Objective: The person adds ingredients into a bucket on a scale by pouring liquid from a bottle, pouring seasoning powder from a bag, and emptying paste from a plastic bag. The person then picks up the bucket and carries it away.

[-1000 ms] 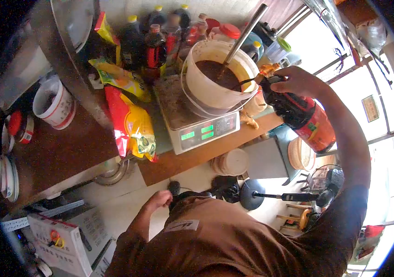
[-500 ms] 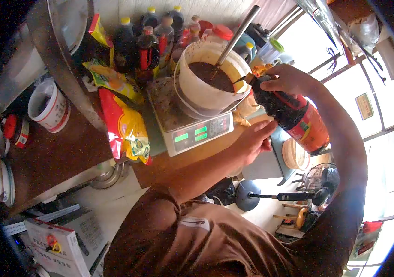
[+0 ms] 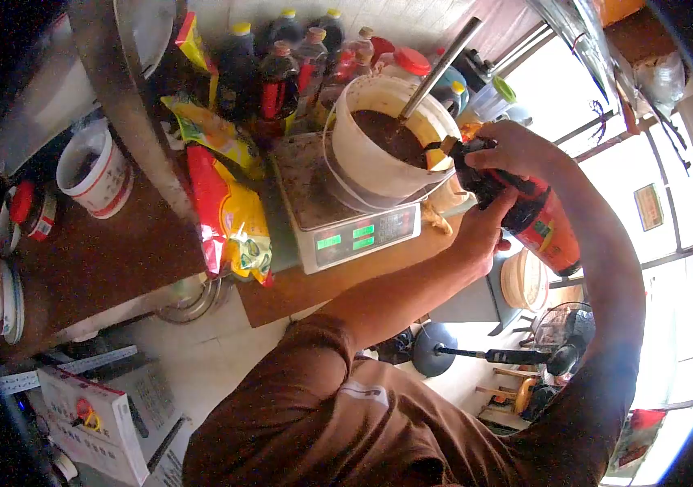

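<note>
Brown counter (image 3: 322, 286), tilted bottle (image 3: 553, 235), left hand (image 3: 488, 231) now against it

Green digits (image 3: 362, 236) on the scale (image 3: 314, 252) read too tiny here; the bucket (image 3: 362, 174) hides its far right corner, and the right hand (image 3: 517, 150) covers part of the bottle (image 3: 553, 239).

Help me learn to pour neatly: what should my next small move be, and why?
Probably ease the bottle's base slightly higher with the left hand: it is right beside the bottle, the right hand grips near the neck, and dark liquid shows where the mouth meets the bucket's rim.
</note>
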A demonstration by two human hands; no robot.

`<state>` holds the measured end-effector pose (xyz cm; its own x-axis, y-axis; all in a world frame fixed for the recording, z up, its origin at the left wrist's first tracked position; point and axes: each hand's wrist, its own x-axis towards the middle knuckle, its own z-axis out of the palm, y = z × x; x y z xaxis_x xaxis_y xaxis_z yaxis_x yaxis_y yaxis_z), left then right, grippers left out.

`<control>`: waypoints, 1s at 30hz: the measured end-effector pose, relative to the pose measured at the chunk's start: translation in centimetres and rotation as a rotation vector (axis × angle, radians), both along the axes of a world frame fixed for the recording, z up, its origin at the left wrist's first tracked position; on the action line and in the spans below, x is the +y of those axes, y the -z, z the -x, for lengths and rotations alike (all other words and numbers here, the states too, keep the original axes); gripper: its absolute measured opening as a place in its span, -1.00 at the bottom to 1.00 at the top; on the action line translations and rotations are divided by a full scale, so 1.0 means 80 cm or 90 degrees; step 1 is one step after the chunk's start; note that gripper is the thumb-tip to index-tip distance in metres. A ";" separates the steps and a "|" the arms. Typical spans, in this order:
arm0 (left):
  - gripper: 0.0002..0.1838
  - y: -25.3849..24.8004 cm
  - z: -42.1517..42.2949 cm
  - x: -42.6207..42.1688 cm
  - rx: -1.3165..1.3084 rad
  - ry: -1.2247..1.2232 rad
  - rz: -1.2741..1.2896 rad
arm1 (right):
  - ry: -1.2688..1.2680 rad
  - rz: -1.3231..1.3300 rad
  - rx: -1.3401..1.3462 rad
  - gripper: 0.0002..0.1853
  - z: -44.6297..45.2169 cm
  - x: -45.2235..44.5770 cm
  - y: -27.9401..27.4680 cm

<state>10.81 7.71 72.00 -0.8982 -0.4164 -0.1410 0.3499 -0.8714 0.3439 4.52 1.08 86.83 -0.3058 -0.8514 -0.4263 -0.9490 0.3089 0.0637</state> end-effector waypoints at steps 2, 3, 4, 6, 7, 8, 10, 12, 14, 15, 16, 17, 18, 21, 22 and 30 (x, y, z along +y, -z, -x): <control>-0.46 -0.001 0.003 0.000 0.002 -0.006 -0.009 | -0.023 0.017 -0.006 -0.42 0.005 -0.001 0.002; -0.50 -0.005 0.002 0.001 0.005 -0.015 -0.025 | -0.023 0.017 -0.005 -0.42 0.006 -0.001 0.002; -0.53 -0.008 0.001 0.001 0.009 -0.024 -0.041 | -0.047 0.033 -0.009 -0.44 0.007 -0.001 0.003; -0.52 -0.004 0.004 0.000 0.013 -0.023 -0.044 | -0.071 0.048 -0.012 -0.45 0.010 -0.002 0.006; -0.51 -0.002 0.006 0.000 0.017 -0.023 -0.047 | -0.062 0.048 -0.021 -0.46 0.010 -0.004 0.007; -0.51 0.000 0.008 -0.002 0.018 -0.026 -0.047 | -0.055 0.047 -0.029 -0.46 0.012 -0.006 0.009; -0.54 0.003 0.007 -0.004 0.025 -0.012 -0.047 | -0.092 0.087 -0.040 -0.51 0.013 -0.005 0.015; -0.53 0.003 0.006 -0.004 0.022 -0.002 -0.043 | -0.126 0.127 -0.053 -0.55 0.019 -0.006 0.019; -0.51 0.002 0.003 -0.004 0.018 0.010 -0.038 | -0.097 0.089 -0.031 -0.54 0.026 -0.009 0.020; -0.51 -0.001 0.001 -0.005 0.022 0.012 -0.029 | -0.096 0.088 -0.032 -0.54 0.025 -0.008 0.020; -0.51 -0.002 -0.001 -0.005 0.027 0.014 -0.020 | -0.089 0.097 -0.012 -0.53 0.023 -0.007 0.018; -0.51 -0.003 -0.001 -0.005 0.027 0.014 -0.020 | -0.085 0.102 -0.002 -0.53 0.024 -0.007 0.018; -0.49 -0.003 -0.001 -0.004 0.033 0.011 -0.019 | -0.082 0.106 0.009 -0.53 0.025 -0.006 0.017; -0.47 -0.004 0.001 -0.003 0.043 0.010 -0.016 | -0.116 0.093 0.008 -0.52 0.034 -0.008 0.017; -0.46 -0.003 0.002 -0.002 0.045 0.014 -0.017 | -0.116 0.095 0.007 -0.52 0.034 -0.007 0.017; -0.44 0.011 0.010 0.006 0.062 -0.003 0.010 | -0.028 0.096 -0.094 -0.56 0.003 0.008 0.005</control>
<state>10.05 8.17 71.16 -0.9053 -0.4222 -0.0470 0.3865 -0.8645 0.3214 4.28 1.75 86.40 -0.2109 -0.9198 -0.3308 -0.9574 0.2627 -0.1201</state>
